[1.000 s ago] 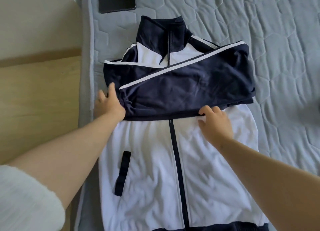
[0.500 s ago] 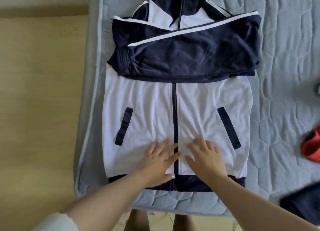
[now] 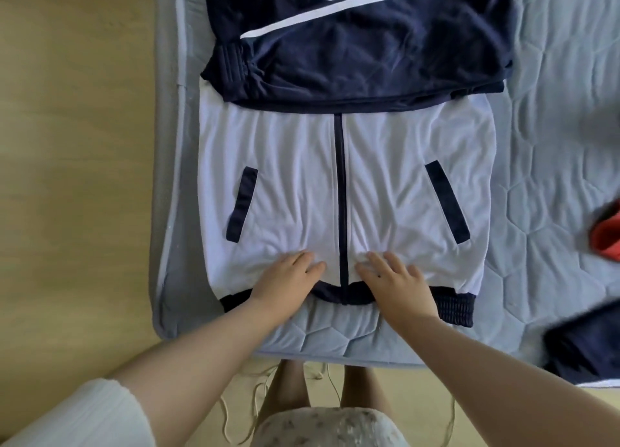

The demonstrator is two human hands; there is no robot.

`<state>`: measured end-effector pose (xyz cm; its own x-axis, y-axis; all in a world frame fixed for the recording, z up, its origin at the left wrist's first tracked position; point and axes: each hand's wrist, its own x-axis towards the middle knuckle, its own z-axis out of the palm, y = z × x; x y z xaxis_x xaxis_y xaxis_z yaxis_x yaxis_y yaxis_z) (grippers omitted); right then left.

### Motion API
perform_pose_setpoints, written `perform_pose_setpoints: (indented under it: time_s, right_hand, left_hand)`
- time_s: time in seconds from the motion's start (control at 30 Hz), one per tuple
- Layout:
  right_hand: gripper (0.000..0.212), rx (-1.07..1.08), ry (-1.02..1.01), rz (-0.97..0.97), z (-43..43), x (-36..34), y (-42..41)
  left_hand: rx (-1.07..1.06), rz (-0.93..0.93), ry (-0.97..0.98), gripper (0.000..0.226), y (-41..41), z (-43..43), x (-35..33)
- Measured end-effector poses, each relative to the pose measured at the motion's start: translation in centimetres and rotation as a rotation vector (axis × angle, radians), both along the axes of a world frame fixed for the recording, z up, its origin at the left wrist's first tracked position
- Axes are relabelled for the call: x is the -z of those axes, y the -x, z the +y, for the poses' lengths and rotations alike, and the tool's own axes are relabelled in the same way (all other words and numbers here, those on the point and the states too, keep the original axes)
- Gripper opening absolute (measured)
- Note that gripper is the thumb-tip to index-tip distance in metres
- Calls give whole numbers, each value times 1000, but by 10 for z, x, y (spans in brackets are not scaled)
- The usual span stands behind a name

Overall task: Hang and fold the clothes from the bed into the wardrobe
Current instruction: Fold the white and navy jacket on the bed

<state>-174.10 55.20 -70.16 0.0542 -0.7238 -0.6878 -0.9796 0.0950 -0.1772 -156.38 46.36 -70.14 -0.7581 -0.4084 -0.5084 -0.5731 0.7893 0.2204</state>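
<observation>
A white and navy zip jacket (image 3: pixel 288 165) lies flat on the bed, its navy sleeves (image 3: pixel 369 54) folded across the chest. My left hand (image 3: pixel 285 282) and my right hand (image 3: pixel 399 285) are on the bottom of the jacket, one on each side of the zip. Their fingers lie on the white cloth and the thumbs are hidden under the navy hem (image 3: pixel 345 295). Between the hands the hem is drawn up into an arc and the cloth bunches at my fingertips.
The grey quilted bed cover (image 3: pixel 553 144) ends at the near edge in front of my legs. Wooden floor (image 3: pixel 73 178) lies to the left. A red garment (image 3: pixel 607 235) and a dark garment (image 3: pixel 590 342) lie at the right edge.
My hands came down from the folded sleeves to the hem. In the last half second the middle of the hem has been pulled up between them. The view has tilted toward me.
</observation>
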Motion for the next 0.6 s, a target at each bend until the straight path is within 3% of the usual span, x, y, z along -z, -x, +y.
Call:
perform_pose_setpoints:
  time_s: [0.13, 0.23, 0.33, 0.6]
  right_hand:
    - [40, 102, -89, -18, -20, -23, 1]
    - [39, 122, -212, -22, -32, -52, 1]
    - [37, 144, -364, -100, -36, -82, 3]
    - [21, -41, -763, -235, -13, -157, -6]
  left_hand:
    - [-54, -325, -128, 41, 11, -16, -17]
    - [-49, -416, -259, 43, 22, -30, -48]
    - [-3, -549, -470, 29, 23, -41, -82]
    - [-16, -835, -867, 34, 6, -23, -150]
